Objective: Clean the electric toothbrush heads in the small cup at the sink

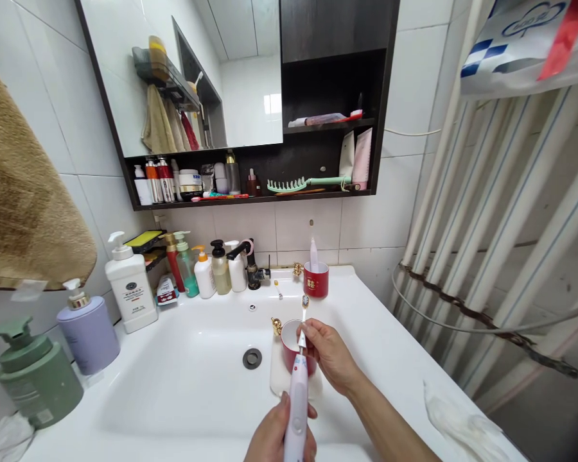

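Note:
My left hand [279, 433] is wrapped round the white handle of an electric toothbrush [297, 404], held upright at the sink's front. The fingers of my right hand [330, 356] pinch the brush head [302, 330] just above that handle, bristles at the top. A short dark shaft seems to show between head and handle. Behind them, partly hidden, a red cup [289, 337] with a gold handle stands on a pale dish [280, 378] at the basin's right side. Farther back, another red cup [316, 282] holds a pale upright item.
The white basin [197, 385] has a dark drain [252, 359] and a black faucet [253, 266]. Pump bottles [212, 269] line the back and left. Above hangs a mirror cabinet [327, 202] with toiletries. Crumpled tissue [457, 423] lies at right, beside pipes [486, 212].

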